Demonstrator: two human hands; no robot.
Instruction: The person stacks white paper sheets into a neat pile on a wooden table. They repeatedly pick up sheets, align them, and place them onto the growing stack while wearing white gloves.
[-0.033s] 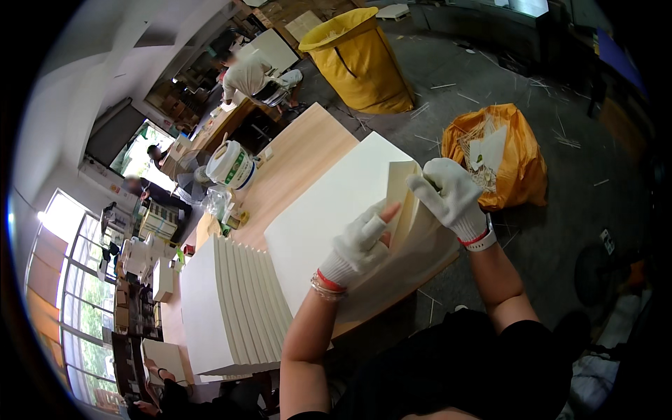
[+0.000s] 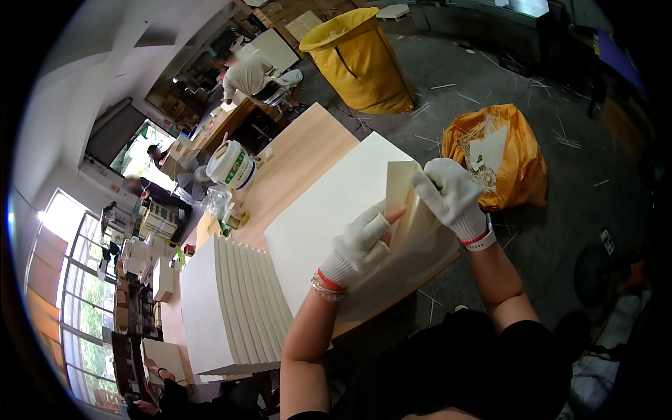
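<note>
A large white sheet (image 2: 329,203) lies across the table, and at its right end a cream folded flap (image 2: 398,187) stands up. My left hand (image 2: 362,241), in a white glove with bare fingertips, pinches the flap's lower part. My right hand (image 2: 448,190), also in a white glove, curls its fingers closed over the flap's upper right edge. The flap's far side and some of my right fingertips are hidden. Left of the sheet is a stack of thick white boards (image 2: 238,304) with edges fanned in steps.
The wooden table (image 2: 297,150) holds a white bucket (image 2: 231,166) and a clear plastic bag (image 2: 218,203). Beyond its right edge stand an orange sack of scraps (image 2: 521,164) and a tall yellow sack (image 2: 367,70). Thin strips litter the floor. Other people sit and work farther off.
My left fingertips have shifted very slightly right and down along the flap. My right thumb has moved slightly to the right. Everything else stays in place.
</note>
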